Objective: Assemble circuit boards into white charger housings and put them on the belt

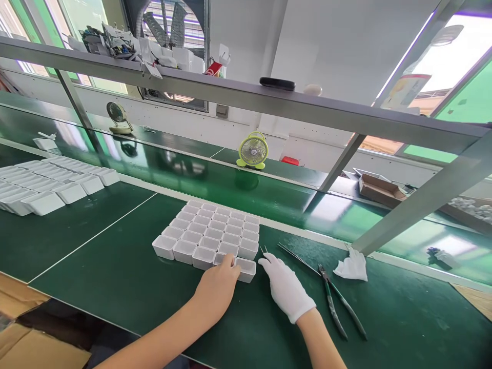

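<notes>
My bare left hand [218, 287] is closed at the near right corner of a block of small white open-topped boxes [212, 232]. Its fingers pinch the nearest right box [246, 270], which juts out beyond the row. Just right of that box, my right hand [286, 286] wears a white glove, its fingers pressed together. Two thin prongs stick out past the gloved fingertips; the rest of that piece is hidden. Thin metal tweezers [298, 258] lie right of the glove, beside pliers [338, 302] with dark green handles spread apart.
More white boxes [49, 187] stand in rows at the left. A crumpled white glove [351, 265] lies by the slanting metal post [418, 205]. A shelf [238, 92] crosses above the bench. A lime-green fan [253, 150] stands beyond the shiny green strip [215, 179].
</notes>
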A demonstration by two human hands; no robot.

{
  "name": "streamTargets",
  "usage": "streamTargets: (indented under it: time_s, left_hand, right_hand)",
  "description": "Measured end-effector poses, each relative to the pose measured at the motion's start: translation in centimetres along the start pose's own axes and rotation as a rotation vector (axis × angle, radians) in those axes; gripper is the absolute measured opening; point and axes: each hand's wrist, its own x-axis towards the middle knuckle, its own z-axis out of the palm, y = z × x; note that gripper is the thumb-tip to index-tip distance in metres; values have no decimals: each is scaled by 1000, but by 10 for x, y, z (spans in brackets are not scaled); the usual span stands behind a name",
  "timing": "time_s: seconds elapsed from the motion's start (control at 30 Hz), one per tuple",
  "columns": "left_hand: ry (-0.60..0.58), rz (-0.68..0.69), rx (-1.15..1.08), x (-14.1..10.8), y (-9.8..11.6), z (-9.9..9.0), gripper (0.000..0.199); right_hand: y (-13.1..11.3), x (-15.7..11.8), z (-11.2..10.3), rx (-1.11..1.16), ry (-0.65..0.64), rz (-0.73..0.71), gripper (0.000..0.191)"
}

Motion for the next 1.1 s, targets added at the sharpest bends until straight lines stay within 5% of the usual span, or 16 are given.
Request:
streamTargets:
  time_s: [0.4, 0.53, 0.7, 0.8, 0.93, 1.1]
  left_hand:
    - [100, 75, 96, 6, 5, -7, 40]
    - [149, 194, 98, -1, 12, 0, 40]
    - [331, 418, -298, -6, 17, 10, 28]
    - [415, 475, -491, 3, 13, 10, 21]
    - [645, 614, -363, 14, 2, 19, 21]
    - [763, 655, -365, 16, -12, 31, 27]
  right_hand:
    - [0, 0, 1, -13, 41, -10, 72]
    - [0, -1, 0, 0, 74, -34, 66]
    - [6, 1, -2, 105, 129, -81, 41]
    - [12, 0, -4, 232, 221, -92, 40]
    - [16, -6, -14, 629, 391, -86, 36]
    - [13, -14, -30, 896, 264, -131, 36]
